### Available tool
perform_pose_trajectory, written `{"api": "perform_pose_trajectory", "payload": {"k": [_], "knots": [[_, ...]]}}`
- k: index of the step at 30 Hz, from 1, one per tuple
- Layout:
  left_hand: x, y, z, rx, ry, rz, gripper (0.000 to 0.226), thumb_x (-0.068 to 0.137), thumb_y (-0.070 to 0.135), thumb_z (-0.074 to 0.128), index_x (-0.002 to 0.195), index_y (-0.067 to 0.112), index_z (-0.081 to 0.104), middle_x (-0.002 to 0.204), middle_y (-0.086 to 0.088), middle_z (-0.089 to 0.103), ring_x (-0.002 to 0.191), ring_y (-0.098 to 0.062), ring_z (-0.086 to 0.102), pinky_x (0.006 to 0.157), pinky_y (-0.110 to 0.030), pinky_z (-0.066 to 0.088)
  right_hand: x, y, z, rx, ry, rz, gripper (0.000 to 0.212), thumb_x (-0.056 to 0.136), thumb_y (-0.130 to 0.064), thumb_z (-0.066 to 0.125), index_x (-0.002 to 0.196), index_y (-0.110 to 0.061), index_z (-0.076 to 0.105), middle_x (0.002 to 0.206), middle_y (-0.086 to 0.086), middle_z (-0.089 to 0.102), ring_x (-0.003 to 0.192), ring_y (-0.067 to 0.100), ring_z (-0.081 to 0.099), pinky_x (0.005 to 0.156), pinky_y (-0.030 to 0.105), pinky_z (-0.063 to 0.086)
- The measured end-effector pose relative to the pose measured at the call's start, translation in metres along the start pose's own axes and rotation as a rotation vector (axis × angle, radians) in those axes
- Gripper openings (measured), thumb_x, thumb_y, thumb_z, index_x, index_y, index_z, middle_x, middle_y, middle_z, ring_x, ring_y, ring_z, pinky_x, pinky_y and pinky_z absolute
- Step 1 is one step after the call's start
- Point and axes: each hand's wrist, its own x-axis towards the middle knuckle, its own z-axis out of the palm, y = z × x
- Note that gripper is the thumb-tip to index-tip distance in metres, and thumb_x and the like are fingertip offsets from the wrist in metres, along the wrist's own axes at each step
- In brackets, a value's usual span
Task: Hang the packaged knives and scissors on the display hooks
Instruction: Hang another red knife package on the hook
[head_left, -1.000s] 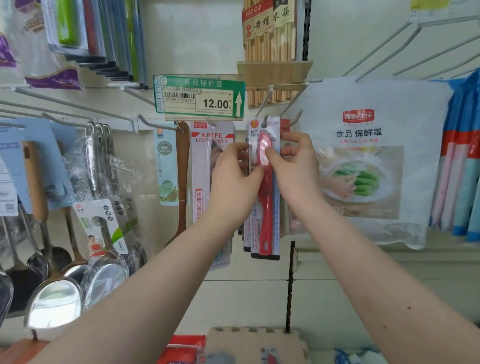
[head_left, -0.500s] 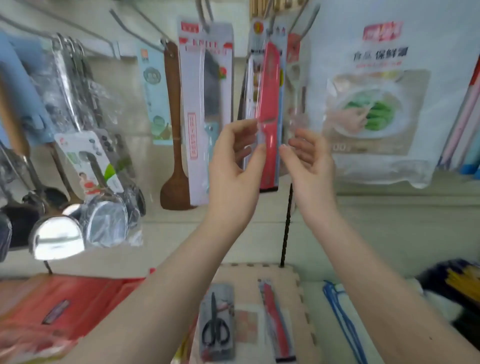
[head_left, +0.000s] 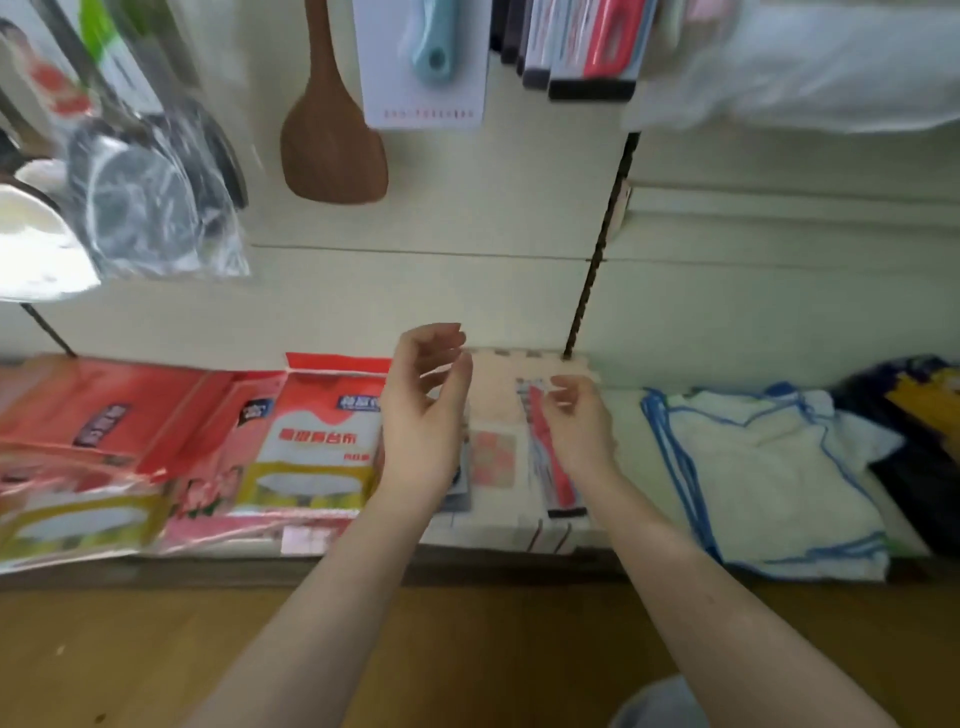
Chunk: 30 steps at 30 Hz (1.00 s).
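While both hands hover over the shelf (head_left: 519, 540), the left hand (head_left: 423, 415) is empty with fingers (head_left: 441, 338) loosely curled, and the right hand (head_left: 582, 431) has curled fingers just above a red packaged knife (head_left: 553, 467) lying on a pale mat (head_left: 498, 364); contact is too blurred to tell. Another package (head_left: 462, 488) lies partly hidden under the left hand. Hung knife packs (head_left: 587, 47) and a blue-handled one (head_left: 426, 62) sit above, beside a wooden spatula (head_left: 332, 140).
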Motion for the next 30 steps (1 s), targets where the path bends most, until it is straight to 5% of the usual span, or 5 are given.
{"api": "perform_pose_trajectory", "payload": {"k": [4, 10, 21, 30], "knots": [[-0.006, -0.026, 0.003, 0.061, -0.047, -0.067, 0.016, 0.09, 0.014, 0.055, 0.105, 0.021, 0.055, 0.098, 0.015, 0.062, 0.094, -0.001, 0.06, 0.083, -0.018, 0.049, 0.003, 0.039, 0.012, -0.245, -0.043, 0.078, 0.018, 0.09, -0.015, 0.052, 0.107, -0.009, 0.055, 0.093, 0.0, 0.055, 0.083, 0.016, 0.052, 0.06, 0.023, 0.038], [-0.001, -0.042, 0.006, 0.083, -0.077, -0.131, 0.017, 0.09, 0.012, 0.055, 0.106, 0.017, 0.056, 0.1, 0.006, 0.062, 0.098, -0.009, 0.061, 0.086, -0.025, 0.051, 0.011, 0.077, 0.021, -0.525, -0.048, 0.182, 0.03, 0.087, -0.036, 0.056, 0.103, -0.011, 0.055, 0.106, 0.011, 0.055, 0.093, 0.028, 0.057, 0.081, 0.045, 0.054], [0.001, -0.052, -0.001, 0.146, -0.107, -0.201, 0.017, 0.089, 0.016, 0.056, 0.105, 0.02, 0.056, 0.109, 0.004, 0.062, 0.102, -0.01, 0.058, 0.088, -0.025, 0.049, 0.017, 0.085, 0.031, -0.708, -0.095, 0.171, 0.027, 0.091, -0.026, 0.053, 0.109, -0.006, 0.053, 0.116, 0.015, 0.049, 0.101, 0.027, 0.051, 0.08, 0.035, 0.047], [0.004, -0.054, 0.004, 0.179, -0.139, -0.244, 0.028, 0.088, 0.022, 0.059, 0.115, 0.017, 0.053, 0.117, 0.0, 0.06, 0.109, -0.016, 0.056, 0.091, -0.029, 0.048, -0.016, 0.048, 0.028, -0.38, -0.041, 0.096, 0.023, 0.089, -0.028, 0.056, 0.107, -0.014, 0.054, 0.111, 0.005, 0.054, 0.089, 0.013, 0.053, 0.067, 0.02, 0.044]]}}
